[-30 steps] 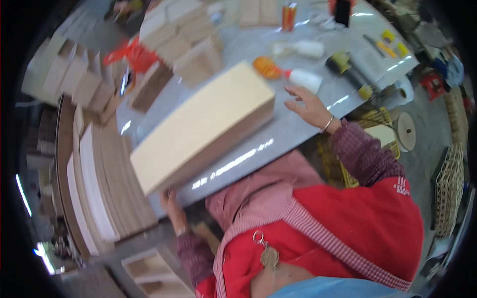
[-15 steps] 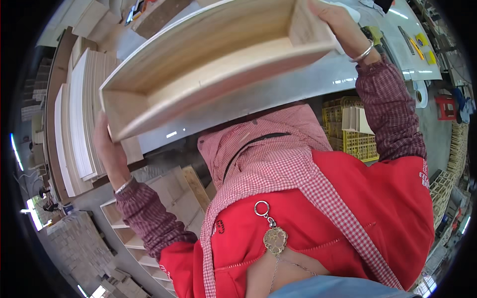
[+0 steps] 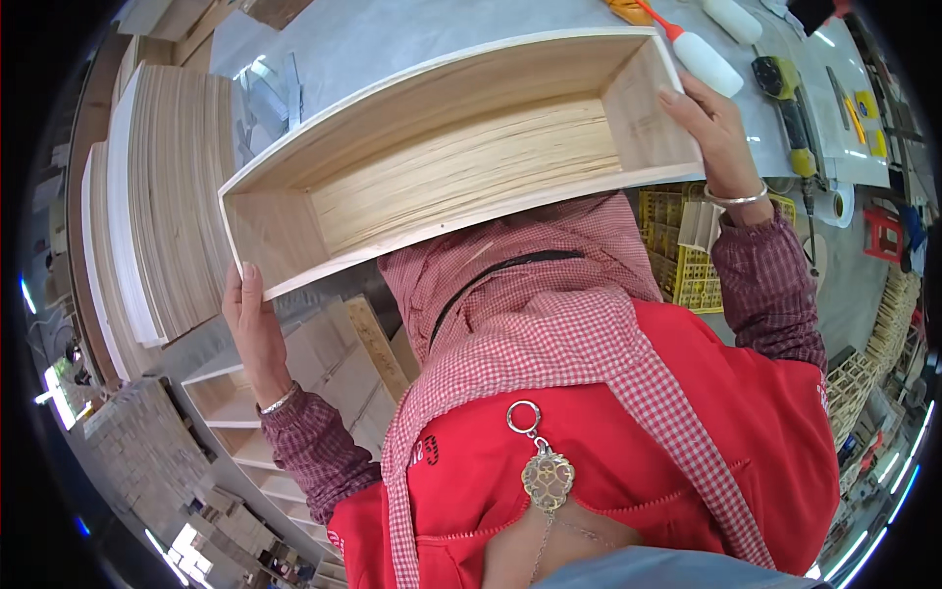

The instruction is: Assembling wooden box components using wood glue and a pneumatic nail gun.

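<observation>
1 grey table (image 3: 363, 44) shows beyond the wooden box (image 3: 471, 162), near a yellow crate (image 3: 699, 283).

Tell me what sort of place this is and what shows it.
Probably a woodworking workshop: the long, open, pale wooden box, the stack of thin, light-brown wooden boards and the yellow-and-black power tool suggest it.

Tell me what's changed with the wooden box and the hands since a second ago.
The wooden box has turned from plain face up to open side up and come nearer the checked apron. The right hand, free a second ago, now holds its right end; the left hand stays at the left end. The panel stack and yellow-and-black power tool stay put.
</observation>
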{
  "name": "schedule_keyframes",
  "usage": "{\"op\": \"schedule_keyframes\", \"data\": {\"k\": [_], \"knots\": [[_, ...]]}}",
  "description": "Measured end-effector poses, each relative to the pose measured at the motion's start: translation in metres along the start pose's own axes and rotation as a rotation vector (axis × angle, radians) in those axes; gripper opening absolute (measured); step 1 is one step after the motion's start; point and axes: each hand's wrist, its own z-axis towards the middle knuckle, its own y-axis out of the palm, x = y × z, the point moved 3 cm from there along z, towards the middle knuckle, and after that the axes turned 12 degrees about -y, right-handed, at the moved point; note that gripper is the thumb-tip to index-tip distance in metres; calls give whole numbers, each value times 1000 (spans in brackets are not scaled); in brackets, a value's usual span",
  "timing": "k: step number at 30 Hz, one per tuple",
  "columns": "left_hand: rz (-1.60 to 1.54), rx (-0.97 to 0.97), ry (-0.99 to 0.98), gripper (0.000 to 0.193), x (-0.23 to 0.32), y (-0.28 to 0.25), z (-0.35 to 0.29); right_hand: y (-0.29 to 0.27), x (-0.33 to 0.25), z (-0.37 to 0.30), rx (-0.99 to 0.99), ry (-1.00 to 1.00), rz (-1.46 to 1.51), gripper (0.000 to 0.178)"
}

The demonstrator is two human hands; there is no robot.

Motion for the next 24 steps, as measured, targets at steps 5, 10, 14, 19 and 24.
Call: {"op": "schedule_keyframes", "data": {"k": [5, 10, 14, 19, 24], "knots": [[83, 14, 13, 23, 1, -2, 4, -3, 19, 5, -21, 22, 48, 40], [187, 84, 48, 14, 15, 8, -4, -10, 21, 4, 54, 57, 26, 37], [364, 223, 213, 32, 38, 21, -4, -17, 31, -2, 78, 71, -18, 36], [717, 142, 561, 37, 84, 55, -8, -33, 56, -18, 33, 20, 39, 40], [997, 47, 734, 37, 98, 90, -9, -33, 47, -32, 77, 5, 46, 43]]}}
